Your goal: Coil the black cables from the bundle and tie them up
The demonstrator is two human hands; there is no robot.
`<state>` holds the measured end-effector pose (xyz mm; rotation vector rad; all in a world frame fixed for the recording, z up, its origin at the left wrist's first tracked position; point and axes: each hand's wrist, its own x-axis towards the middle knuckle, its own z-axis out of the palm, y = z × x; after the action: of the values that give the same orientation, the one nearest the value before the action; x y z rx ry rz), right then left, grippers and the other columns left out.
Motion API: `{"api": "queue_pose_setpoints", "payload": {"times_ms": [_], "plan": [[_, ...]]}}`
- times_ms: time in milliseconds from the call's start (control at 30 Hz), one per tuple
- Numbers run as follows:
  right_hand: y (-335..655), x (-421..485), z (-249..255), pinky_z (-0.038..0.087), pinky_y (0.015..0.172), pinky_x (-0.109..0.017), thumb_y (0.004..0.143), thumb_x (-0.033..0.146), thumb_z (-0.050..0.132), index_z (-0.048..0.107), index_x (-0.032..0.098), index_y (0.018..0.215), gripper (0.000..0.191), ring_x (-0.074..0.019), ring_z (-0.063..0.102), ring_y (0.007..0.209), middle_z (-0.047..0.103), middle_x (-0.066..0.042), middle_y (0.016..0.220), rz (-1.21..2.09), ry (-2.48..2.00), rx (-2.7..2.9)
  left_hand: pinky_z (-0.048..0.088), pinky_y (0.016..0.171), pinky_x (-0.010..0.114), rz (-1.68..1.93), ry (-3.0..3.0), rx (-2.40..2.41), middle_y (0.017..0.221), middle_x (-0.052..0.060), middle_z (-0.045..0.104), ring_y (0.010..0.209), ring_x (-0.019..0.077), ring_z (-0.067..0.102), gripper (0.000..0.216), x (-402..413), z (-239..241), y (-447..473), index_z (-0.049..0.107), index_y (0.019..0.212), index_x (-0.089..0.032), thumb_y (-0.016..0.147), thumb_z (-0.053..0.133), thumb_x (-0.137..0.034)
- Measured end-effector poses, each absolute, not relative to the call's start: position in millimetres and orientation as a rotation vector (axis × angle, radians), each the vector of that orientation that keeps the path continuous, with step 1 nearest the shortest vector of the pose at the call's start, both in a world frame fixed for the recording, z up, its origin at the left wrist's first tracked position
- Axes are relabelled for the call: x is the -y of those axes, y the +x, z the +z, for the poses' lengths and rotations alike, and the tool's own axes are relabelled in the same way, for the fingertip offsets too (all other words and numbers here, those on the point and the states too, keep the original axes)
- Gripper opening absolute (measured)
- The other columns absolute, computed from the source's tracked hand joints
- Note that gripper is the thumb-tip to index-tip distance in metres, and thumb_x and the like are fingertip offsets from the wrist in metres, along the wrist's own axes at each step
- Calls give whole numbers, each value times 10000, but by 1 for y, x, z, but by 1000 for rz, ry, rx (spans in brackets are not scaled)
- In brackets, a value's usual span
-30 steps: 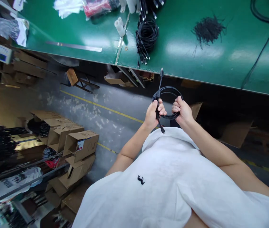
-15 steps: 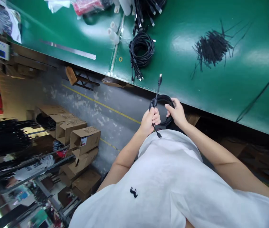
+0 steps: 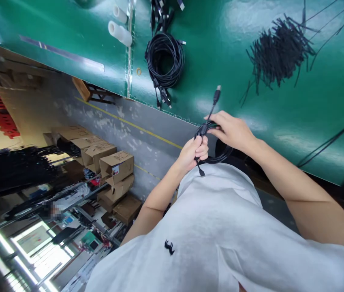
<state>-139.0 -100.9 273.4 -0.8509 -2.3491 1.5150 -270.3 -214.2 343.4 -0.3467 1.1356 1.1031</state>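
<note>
A coiled black USB cable (image 3: 220, 157) is held in front of my waist, just off the table edge. My left hand (image 3: 193, 153) is closed round the near left side of the coil. One end, with a metal-tipped plug (image 3: 217, 95), sticks up above the coil; the other end, with a small black plug (image 3: 201, 172), hangs below my left fist. My right hand (image 3: 234, 130) has its thumb and fingers on either side of the coil's top, beside a thick black bead on the cable (image 3: 202, 129). Part of the coil is hidden behind my hands.
On the green table (image 3: 208, 56) lie a bundle of coiled cables (image 3: 174, 61), a pile of short black ties (image 3: 281, 52), white rolls (image 3: 120, 33), a metal ruler (image 3: 65, 54) and a yellow ring (image 3: 138, 71). Cardboard boxes (image 3: 117, 166) stand on the floor at left.
My right hand has moved from the coil's right side to its top, near the left hand. The upper plug tilts more to the right. The view has shifted closer to the table.
</note>
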Motion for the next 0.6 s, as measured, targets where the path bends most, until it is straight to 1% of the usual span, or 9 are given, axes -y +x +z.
{"api": "queue_pose_setpoints", "payload": {"times_ms": [133, 200, 233, 300, 333, 400, 467, 533, 600], "plan": [[-139, 87, 281, 374, 632, -274, 972, 376, 479, 674, 295, 1191, 304, -195, 601, 852, 678, -38, 964, 1471, -722, 2577, 314, 413, 141, 1044, -373, -1164, 526, -100, 290, 387, 19, 284, 282, 206, 344, -268, 605, 814, -142, 955, 592, -386], [-137, 86, 278, 408, 663, -286, 971, 377, 488, 671, 300, 1219, 318, -211, 612, 892, 685, -45, 975, 1507, -744, 2550, 317, 417, 136, 1045, -374, -1182, 531, -97, 307, 390, 15, 297, 266, 204, 343, -266, 622, 841, -137, 952, 599, -378], [-136, 86, 276, 438, 702, -303, 970, 373, 488, 662, 295, 1246, 336, -226, 617, 935, 689, -55, 1014, 1545, -742, 2513, 312, 413, 135, 1043, -374, -1188, 532, -97, 310, 389, 14, 297, 261, 204, 342, -266, 626, 844, -136, 952, 601, -372], [-133, 87, 272, 485, 841, -366, 970, 375, 480, 640, 274, 1298, 379, -260, 610, 1059, 682, -75, 1141, 1664, -666, 2417, 297, 402, 133, 1032, -371, -1193, 526, -98, 306, 383, 13, 289, 259, 203, 341, -266, 623, 831, -136, 950, 605, -366], [-131, 86, 272, 482, 927, -405, 967, 387, 485, 631, 262, 1314, 398, -275, 593, 1128, 664, -81, 1214, 1735, -615, 2352, 292, 397, 134, 1023, -365, -1194, 521, -99, 303, 379, 13, 285, 261, 203, 341, -266, 620, 822, -137, 949, 607, -365], [-129, 83, 274, 433, 1061, -470, 958, 415, 501, 626, 253, 1324, 420, -289, 548, 1240, 617, -73, 1329, 1887, -559, 2181, 294, 396, 135, 1005, -342, -1193, 513, -100, 312, 374, 13, 285, 261, 202, 342, -267, 615, 813, -139, 947, 610, -363], [-130, 80, 282, 396, 1119, -495, 940, 436, 537, 659, 261, 1269, 393, -288, 518, 1294, 591, -51, 1371, 1997, -602, 1995, 316, 406, 140, 997, -306, -1188, 513, -92, 350, 380, 17, 316, 264, 200, 343, -267, 617, 815, -139, 952, 600, -364], [-134, 78, 293, 394, 1129, -493, 913, 433, 586, 715, 257, 1140, 315, -284, 524, 1288, 601, -42, 1345, 2036, -691, 1855, 346, 421, 150, 1002, -284, -1185, 522, -78, 398, 396, 27, 367, 278, 198, 345, -267, 619, 816, -139, 958, 585, -375], [-138, 78, 301, 400, 1125, -493, 875, 417, 642, 737, 243, 1016, 243, -286, 536, 1269, 612, -47, 1309, 2015, -741, 1797, 343, 417, 152, 1008, -303, -1185, 522, -75, 405, 395, 30, 377, 292, 197, 346, -267, 616, 809, -139, 957, 583, -388]]}}
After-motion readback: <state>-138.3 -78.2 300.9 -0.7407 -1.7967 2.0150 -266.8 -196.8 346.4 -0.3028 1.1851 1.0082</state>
